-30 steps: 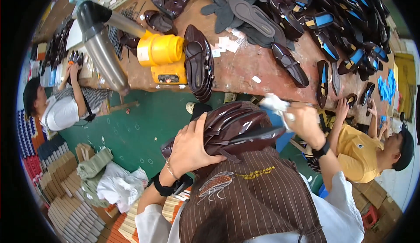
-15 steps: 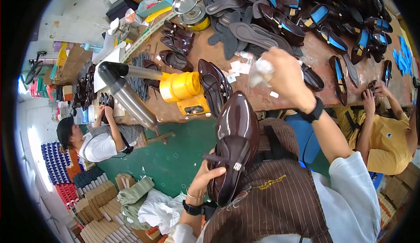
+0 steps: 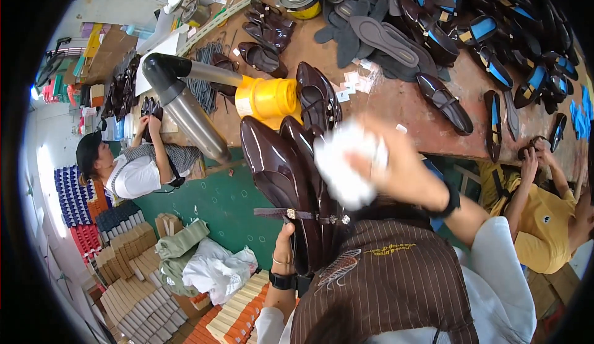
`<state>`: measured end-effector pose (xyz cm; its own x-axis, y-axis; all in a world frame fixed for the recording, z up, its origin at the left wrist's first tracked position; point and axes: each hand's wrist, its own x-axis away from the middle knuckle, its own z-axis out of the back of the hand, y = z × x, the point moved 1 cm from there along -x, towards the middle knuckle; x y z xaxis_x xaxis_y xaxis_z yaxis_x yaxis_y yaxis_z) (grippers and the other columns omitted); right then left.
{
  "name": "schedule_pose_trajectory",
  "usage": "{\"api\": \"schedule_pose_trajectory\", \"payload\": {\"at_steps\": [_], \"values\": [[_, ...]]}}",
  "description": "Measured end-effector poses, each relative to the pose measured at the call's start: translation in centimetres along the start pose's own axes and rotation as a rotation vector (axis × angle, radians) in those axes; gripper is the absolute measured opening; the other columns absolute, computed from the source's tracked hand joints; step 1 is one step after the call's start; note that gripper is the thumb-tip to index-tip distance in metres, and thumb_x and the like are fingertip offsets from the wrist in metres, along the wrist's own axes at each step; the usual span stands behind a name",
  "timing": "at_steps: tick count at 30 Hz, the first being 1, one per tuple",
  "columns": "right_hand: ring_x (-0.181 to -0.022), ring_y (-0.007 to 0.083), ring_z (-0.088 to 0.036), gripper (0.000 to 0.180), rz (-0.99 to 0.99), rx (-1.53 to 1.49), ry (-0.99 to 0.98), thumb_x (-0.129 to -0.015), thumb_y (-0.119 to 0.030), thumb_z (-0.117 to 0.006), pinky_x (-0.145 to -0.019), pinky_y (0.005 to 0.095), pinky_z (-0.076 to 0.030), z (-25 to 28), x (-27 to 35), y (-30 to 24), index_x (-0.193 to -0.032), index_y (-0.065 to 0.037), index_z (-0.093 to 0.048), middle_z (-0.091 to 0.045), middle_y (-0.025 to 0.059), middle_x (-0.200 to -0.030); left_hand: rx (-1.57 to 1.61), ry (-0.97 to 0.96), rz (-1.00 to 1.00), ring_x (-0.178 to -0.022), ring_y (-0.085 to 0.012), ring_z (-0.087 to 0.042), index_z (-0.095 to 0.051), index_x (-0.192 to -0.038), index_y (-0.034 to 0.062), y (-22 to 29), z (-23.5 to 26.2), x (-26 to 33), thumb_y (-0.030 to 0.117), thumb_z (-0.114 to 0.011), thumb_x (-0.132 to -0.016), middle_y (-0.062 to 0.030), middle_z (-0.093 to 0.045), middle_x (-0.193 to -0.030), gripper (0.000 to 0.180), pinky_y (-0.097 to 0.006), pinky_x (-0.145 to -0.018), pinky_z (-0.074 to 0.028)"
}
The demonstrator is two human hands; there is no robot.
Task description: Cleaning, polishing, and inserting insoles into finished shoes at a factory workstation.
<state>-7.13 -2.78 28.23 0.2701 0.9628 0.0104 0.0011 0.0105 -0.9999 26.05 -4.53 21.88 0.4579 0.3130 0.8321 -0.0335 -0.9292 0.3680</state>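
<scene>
My left hand [image 3: 286, 252] grips a pair of glossy dark brown shoes [image 3: 281, 180] by their heel ends, holding them upright with the pointed toes up. A thin strap with a small metal buckle [image 3: 289, 214] crosses them. My right hand [image 3: 387, 167] holds a white cloth [image 3: 344, 164], blurred, pressed against the right side of the shoes. A black band sits on each wrist. My brown striped apron [image 3: 383, 288] fills the lower centre.
Behind is a long brown workbench [image 3: 402, 102] covered with dark shoes, grey soles [image 3: 383, 34] and blue-lined insoles. On it stand a yellow machine [image 3: 267, 99] and a grey metal duct [image 3: 185, 105]. One person sits at left [image 3: 139, 170], another in yellow at right [image 3: 544, 220]. Stacked boxes [image 3: 133, 294] lie below left.
The shoes have swung from lying sideways to standing toes up. My right hand came down from near the bench and now presses the white cloth against them.
</scene>
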Motion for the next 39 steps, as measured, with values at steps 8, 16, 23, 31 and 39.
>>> {"api": "schedule_pose_trajectory", "payload": {"at_steps": [8,16,23,31,39], "values": [[-0.088,0.0249,-0.063,0.016,0.316,0.785,-0.485,-0.077,-0.013,-0.065,-0.07,0.0406,-0.054,-3.2,2.0,1.9,-0.089,-0.003,-0.064,-0.055,0.0107,-0.093,0.019,0.112,-0.029,-0.1,-0.0261,-0.069,-0.051,-0.13,-0.0043,1.3,-3.3,-2.3,0.022,-0.066,-0.085,-0.0145,-0.067,-0.114,0.053,-0.038,-0.091,-0.057],[-0.083,0.0284,-0.061,0.031,0.339,0.499,0.177,-0.075,-0.004,-0.071,-0.067,0.036,-0.049,5.3,-4.8,0.9,-0.106,0.0,-0.068,-0.058,0.0122,-0.092,0.099,-0.164,-0.085,-0.1,-0.0312,-0.069,-0.06,-0.12,-0.0048,3.0,-6.1,-4.7,0.027,-0.07,-0.075,-0.0213,-0.068,-0.116,0.056,-0.041,-0.092,-0.057],[-0.085,0.0296,-0.065,0.027,0.339,0.331,-0.258,-0.071,-0.009,-0.074,-0.073,0.0392,-0.054,5.0,0.8,3.3,-0.097,-0.003,-0.069,-0.065,0.0131,-0.095,0.197,-0.118,-0.233,-0.106,-0.0296,-0.065,-0.059,-0.123,0.0004,2.0,-5.4,-9.7,0.051,-0.055,-0.088,-0.0159,-0.067,-0.115,0.062,-0.042,-0.098,-0.051],[-0.087,0.0276,-0.064,0.019,0.25,0.471,0.18,-0.08,-0.004,-0.067,-0.068,0.0379,-0.054,10.1,-10.3,2.3,-0.099,-0.003,-0.064,-0.059,0.0144,-0.097,0.147,-0.129,-0.163,-0.11,-0.0285,-0.063,-0.057,-0.125,0.0014,3.9,-9.8,-11.6,0.05,-0.052,-0.09,-0.0147,-0.065,-0.119,0.06,-0.042,-0.101,-0.049],[-0.08,0.0313,-0.063,0.017,0.137,0.084,-0.398,-0.074,-0.012,-0.072,-0.073,0.0435,-0.051,11.2,-3.1,3.9,-0.087,-0.004,-0.065,-0.058,0.0126,-0.087,0.105,-0.148,-0.083,-0.112,-0.0279,-0.061,-0.056,-0.127,0.0018,5.6,-12.4,-11.6,0.049,-0.053,-0.091,-0.014,-0.064,-0.122,0.06,-0.041,-0.102,-0.048]]}}
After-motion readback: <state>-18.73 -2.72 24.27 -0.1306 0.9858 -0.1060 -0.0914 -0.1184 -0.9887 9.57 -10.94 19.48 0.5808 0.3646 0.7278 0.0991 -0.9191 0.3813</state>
